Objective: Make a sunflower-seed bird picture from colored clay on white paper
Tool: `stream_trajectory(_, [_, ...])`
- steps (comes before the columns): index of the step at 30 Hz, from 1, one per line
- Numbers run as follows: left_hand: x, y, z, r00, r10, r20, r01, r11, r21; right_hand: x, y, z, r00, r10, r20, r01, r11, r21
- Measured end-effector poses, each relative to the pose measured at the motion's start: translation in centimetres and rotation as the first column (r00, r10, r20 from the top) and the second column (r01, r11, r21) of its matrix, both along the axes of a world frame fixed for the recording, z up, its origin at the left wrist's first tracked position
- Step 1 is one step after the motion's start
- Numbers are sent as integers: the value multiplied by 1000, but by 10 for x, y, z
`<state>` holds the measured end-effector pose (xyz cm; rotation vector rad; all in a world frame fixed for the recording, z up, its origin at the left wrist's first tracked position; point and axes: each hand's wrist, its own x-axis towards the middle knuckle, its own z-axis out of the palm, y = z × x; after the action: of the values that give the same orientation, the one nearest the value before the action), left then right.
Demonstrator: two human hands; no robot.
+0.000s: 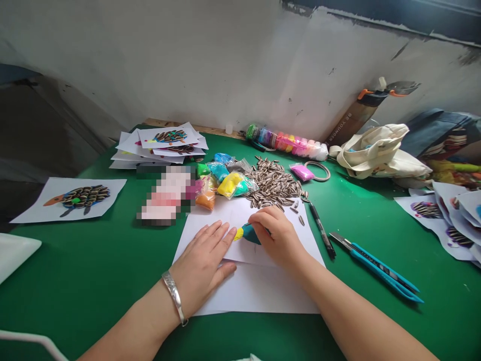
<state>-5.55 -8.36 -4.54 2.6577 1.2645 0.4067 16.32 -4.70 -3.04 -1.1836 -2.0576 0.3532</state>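
My left hand (205, 258) lies flat on a sheet of white paper (259, 288), its fingers stretched out. Its index fingertip is beside a small patch of yellow clay (238, 233). Touching that patch on the right is a dark blue-teal clay shape (248, 234), spread flat on the sheet. My right hand (277, 234) is over this shape with thumb and fingers pinched together, covering part of it. What the pinch holds, if anything, is hidden. Short pencil-like lines show below the blue shape. A pile of striped sunflower seeds (276, 183) borders the paper's far edge.
Bags of coloured clay (231, 184) sit left of the seeds. A black pen (322, 228) and a blue utility knife (379, 268), blade exposed, lie right of the paper. Seed pictures (165, 138) are stacked at back left; a cloth bag (376, 153) and bottle (351, 118) stand back right.
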Motion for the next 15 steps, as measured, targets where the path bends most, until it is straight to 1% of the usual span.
stream_trajectory(4, [2,-2,1,1000,-1,-29,2,999,32,5,3,-4,997,-43,-69,41,999,-28])
stream_trajectory(9, [4,0,5,995,-21,-93,24,999,37,5,3,-3,997,-39,-72,36,998,-44])
stream_trajectory(15, [0,0,4,996,-20,-87,23,999,37,10,4,0,991,-47,-128,40,998,-58])
